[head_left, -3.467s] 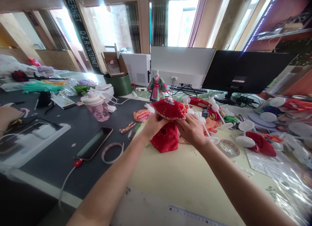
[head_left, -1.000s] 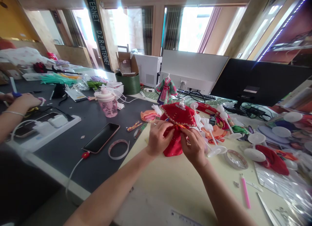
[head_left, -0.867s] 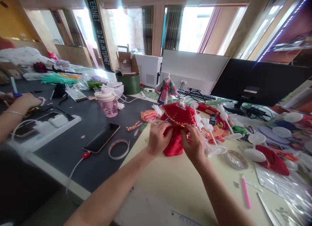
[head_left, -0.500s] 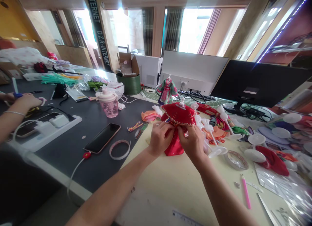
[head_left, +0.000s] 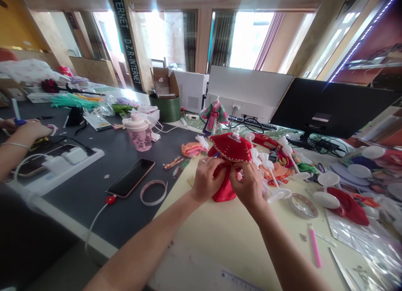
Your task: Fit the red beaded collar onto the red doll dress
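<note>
Red doll dress (head_left: 232,149) with a bead-edged cape is upright, just right of the view's centre, its hem over the cream work mat (head_left: 220,230). Left hand (head_left: 206,178) and right hand (head_left: 249,184) meet below the cape, thumbs and fingertips narrowed and pinching at the waist; which layer or strip lies between them I cannot tell. Reckoning from the dress, a green-and-pink doll robe (head_left: 215,117) stands at eleven o'clock, the black monitor (head_left: 333,111) at two, a tape roll (head_left: 303,206) at four, a pink pen (head_left: 314,245) between four and five, and a smartphone (head_left: 131,178) between eight and nine.
</note>
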The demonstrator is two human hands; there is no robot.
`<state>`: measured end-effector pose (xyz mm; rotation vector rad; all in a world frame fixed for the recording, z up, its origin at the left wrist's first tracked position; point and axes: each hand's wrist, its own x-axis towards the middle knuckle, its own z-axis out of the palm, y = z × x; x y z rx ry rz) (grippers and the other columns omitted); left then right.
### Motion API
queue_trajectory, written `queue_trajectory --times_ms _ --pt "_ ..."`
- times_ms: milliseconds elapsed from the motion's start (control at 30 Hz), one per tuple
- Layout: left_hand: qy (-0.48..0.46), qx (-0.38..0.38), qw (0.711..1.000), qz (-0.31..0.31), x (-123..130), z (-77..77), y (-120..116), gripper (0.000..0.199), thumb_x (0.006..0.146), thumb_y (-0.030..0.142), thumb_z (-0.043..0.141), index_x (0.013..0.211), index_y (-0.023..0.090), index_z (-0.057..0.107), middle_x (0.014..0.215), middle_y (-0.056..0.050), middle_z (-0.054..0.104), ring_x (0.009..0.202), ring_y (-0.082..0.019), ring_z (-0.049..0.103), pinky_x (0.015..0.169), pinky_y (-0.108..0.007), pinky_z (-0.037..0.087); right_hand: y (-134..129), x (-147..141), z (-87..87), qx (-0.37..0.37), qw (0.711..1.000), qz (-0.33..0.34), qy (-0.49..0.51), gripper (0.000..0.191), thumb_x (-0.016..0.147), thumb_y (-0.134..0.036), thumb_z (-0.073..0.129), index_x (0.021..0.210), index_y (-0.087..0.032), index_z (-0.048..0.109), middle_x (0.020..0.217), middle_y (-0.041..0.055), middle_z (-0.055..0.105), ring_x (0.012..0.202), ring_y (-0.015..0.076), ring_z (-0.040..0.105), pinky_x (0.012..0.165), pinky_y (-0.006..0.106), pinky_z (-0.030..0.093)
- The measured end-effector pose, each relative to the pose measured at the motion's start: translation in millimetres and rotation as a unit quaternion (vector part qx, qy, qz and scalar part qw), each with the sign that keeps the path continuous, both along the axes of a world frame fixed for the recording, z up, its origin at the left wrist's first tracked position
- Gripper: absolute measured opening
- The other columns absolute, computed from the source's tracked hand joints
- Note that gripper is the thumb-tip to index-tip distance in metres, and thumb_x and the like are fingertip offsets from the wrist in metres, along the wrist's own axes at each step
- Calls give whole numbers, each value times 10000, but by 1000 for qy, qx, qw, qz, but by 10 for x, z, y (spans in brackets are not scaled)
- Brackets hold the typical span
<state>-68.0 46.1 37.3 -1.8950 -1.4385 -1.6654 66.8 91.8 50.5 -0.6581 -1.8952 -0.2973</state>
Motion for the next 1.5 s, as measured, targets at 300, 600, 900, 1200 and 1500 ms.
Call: queue_trajectory --times_ms 300,600,900,1200,1500 --pt "41 41 998 5 14 0 34 170 874 133 488 969 186 619 877 -47 680 799 -185 586 815 -342 419 -46 51 -15 -19 997 64 -27 86 800 -113 522 767 -193 524 675 34 586 618 169 549 580 289 439" --pt "51 53 997 -11 -10 -23 43 209 853 93 464 938 178 634 869 -49 670 821 -184 580 834 -350 415 -54 106 -24 -7 998 63 -16 138 833 -131 532 960 -172 566 750 45 645 642 162 595 596 275 467" --pt "20 45 998 -26 -22 -22 26 245 820 54 429 912 180 618 859 -47 664 811 -178 583 815 -349 428 -56 210 -100 -14 996 78 -45 105 836 -140 563 937 -165 576 687 18 636 562 123 563 541 239 422" --pt "1 33 999 -33 -20 -22 31 219 821 66 449 918 179 610 871 -53 669 822 -189 597 804 -355 444 45 68 1 71 994 6 -84 104 855 -156 537 927 -171 611 752 38 684 632 151 607 580 260 420" --pt "-1 19 999 -33 -29 -20 11 211 838 90 448 917 183 621 871 -53 674 826 -187 598 813 -357 449 -97 52 3 -82 996 17 -29 70 808 -187 505 752 -190 548 611 5 600 504 125 525 479 238 383"
